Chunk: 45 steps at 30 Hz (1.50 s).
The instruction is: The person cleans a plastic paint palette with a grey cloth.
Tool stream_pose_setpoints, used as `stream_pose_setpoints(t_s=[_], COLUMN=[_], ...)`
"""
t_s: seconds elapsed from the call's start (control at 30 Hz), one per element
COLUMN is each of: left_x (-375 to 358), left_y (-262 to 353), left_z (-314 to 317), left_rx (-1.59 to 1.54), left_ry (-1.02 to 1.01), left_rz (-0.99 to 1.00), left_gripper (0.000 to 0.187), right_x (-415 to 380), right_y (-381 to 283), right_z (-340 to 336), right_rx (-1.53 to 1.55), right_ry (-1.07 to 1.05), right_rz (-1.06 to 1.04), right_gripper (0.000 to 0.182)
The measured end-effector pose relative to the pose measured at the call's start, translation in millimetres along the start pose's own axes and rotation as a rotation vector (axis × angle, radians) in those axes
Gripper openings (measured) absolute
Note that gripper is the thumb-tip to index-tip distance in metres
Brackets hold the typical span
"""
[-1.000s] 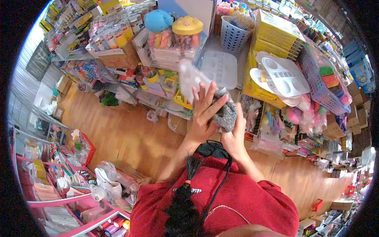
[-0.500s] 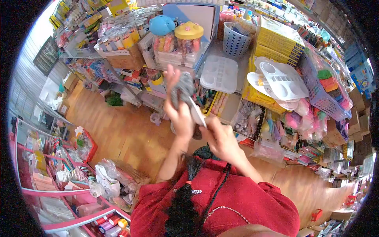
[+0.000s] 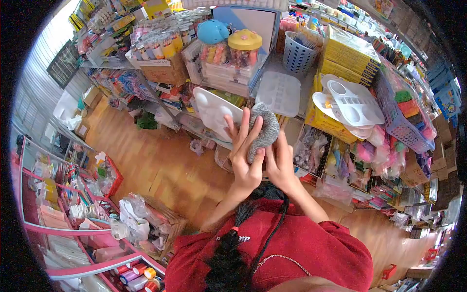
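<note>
In front of my chest, my left hand (image 3: 247, 163) presses a grey knitted cloth (image 3: 266, 132), thumb on its lower end and fingers spread along its side. A white paint palette (image 3: 210, 108) with round wells is tilted behind the left fingers; its near end is hidden by hand and cloth. My right hand (image 3: 281, 165) is closed at that near end, right beside the cloth, fingertips partly covered. Past the cloth, another whitish palette (image 3: 279, 95) lies flat on the shelf.
White palettes (image 3: 352, 104) are stacked on yellow boxes (image 3: 348, 53) at right. A blue basket of brushes (image 3: 297, 52) and a yellow-lidded jar (image 3: 244, 41) stand at the back. A purple basket (image 3: 404, 114) is far right. Glass cases (image 3: 78, 231) line the left.
The palette has turned from edge-on to showing its wells, and now reaches out to the left. The cloth has moved right and down, close to my right hand.
</note>
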<state>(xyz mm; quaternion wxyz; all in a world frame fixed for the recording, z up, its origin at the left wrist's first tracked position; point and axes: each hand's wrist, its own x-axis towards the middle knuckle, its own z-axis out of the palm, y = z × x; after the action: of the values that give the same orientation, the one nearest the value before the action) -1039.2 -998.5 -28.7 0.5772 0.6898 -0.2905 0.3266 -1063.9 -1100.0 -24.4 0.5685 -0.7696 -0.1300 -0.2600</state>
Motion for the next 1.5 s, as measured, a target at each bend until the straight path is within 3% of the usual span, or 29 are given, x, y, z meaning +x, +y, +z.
stream_pose_setpoints(t_s=[0.07, 0.17, 0.3, 0.37, 0.47, 0.5, 0.57, 0.63, 0.7, 0.8, 0.9, 1.0, 1.1, 1.23, 1.37, 1.4, 1.43, 1.5], left_x=[11, 38, 51, 51, 45, 30, 19, 6, 3, 27, 46, 39, 24, 8, -12, -12, -12, -15], left_y=[-13, -25, -42, -68, -52, -42, -15, 7, 5, -8, -29, -55, -74, -122, -186, -171, -165, -126], left_z=[-8, -25, -30, -56, -45, -36, -21, -3, -3, -22, -38, -44, -60, -81, -128, -137, -145, -147], left_rx=[0.153, 0.138, -0.348, -0.273, -0.204, -0.285, -0.069, 0.113, 0.373, 0.412, 0.264, 0.138, 0.016, 0.141, 0.247, 0.1, 0.177, -0.239], left_ry=[0.02, 0.173, 0.651, 0.746, 0.633, 0.405, 0.048, -0.097, -0.182, -0.224, 0.006, 0.225, 0.24, 0.299, 0.47, 0.605, 0.751, 0.904], left_rz=[0.166, 0.045, -0.178, -0.457, -0.664, -0.578, -0.302, -0.12, 0.039, 0.126, 0.118, -0.011, -0.463, -0.494, -0.601, -0.568, -0.503, -0.523], left_gripper=[0.047, 0.054, 0.051, 0.05, 0.054, 0.053, 0.053, 0.065, 0.053, 0.053, 0.048, 0.04, 0.035, 0.036, 0.038, 0.04, 0.042, 0.045], right_x=[-7, -15, -24, -28, -30, -30, -12, 1, -2, -4, -5, -5, -6, -8, -8, -7, -5, 1], right_y=[-6, -11, -8, -7, -7, -5, -6, 2, 10, 0, -16, -19, -18, -8, -5, -6, -5, 6], right_z=[6, 8, 13, 14, 23, 26, 19, 14, 15, 19, 24, 29, 35, 53, 67, 71, 76, 89], right_rx=[-0.001, -0.067, -0.081, -0.113, -0.126, -0.142, -0.152, -0.107, -0.082, -0.071, -0.079, -0.077, -0.047, -0.088, -0.108, -0.13, -0.157, -0.194], right_ry=[-0.035, -0.144, -0.166, -0.177, -0.086, -0.041, 0.05, 0.111, 0.084, 0.052, 0.031, 0.055, 0.09, -0.028, 0.071, 0.115, 0.153, 0.202], right_rz=[-0.021, -0.011, -0.1, -0.173, -0.117, -0.068, 0.037, 0.073, 0.059, 0.039, 0.058, 0.032, 0.018, 0.02, 0.007, -0.007, 0.005, 0.105], right_gripper=[0.013, 0.014, 0.017, 0.017, 0.015, 0.014, 0.013, 0.014, 0.014, 0.015, 0.014, 0.012, 0.012, 0.01, 0.012, 0.015, 0.02, 0.024])
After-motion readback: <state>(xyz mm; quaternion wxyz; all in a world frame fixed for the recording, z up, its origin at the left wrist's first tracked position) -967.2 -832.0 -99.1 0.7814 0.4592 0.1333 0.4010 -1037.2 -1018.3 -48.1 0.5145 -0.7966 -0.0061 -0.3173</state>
